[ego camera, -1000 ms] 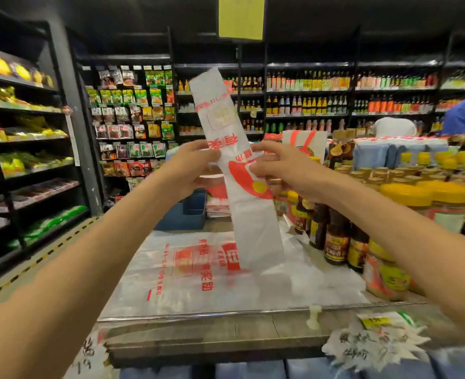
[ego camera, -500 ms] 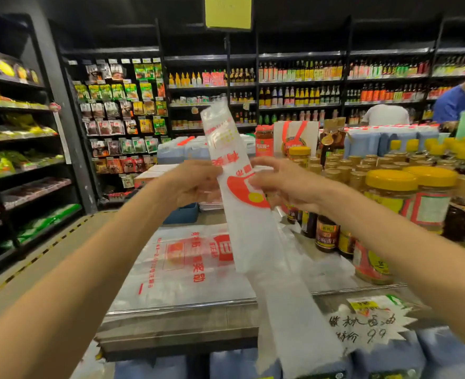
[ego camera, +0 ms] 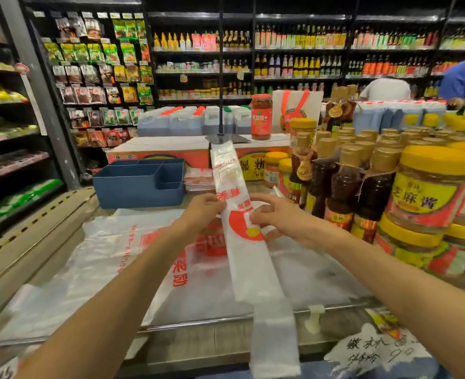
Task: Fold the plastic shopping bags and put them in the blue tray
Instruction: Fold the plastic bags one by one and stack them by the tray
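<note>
Dark blue plastic divided tray (ego camera: 133, 187) sits far left on the surface, compartments look empty. Left hand (ego camera: 202, 212) and right hand (ego camera: 275, 217) both pinch the long folded white-and-red plastic bag strip (ego camera: 242, 231) mid-length, held up above the surface. Light, floppy, slippery stuff, so grip near the ends.

Counter (ego camera: 226, 343) — flat plastic bags (ego camera: 133, 258) spread mid-surface, blue tray (ego camera: 138, 187) far-left corner, jars (ego camera: 428, 192) along right edge.

Two hands, left (ego camera: 201, 212) and right (ego camera: 276, 218); one folded bag strip (ego camera: 249, 258); one flat bag (ego camera: 111, 258); one blue tray (ego camera: 133, 187); one red-lidded jar (ego camera: 261, 117).
</note>
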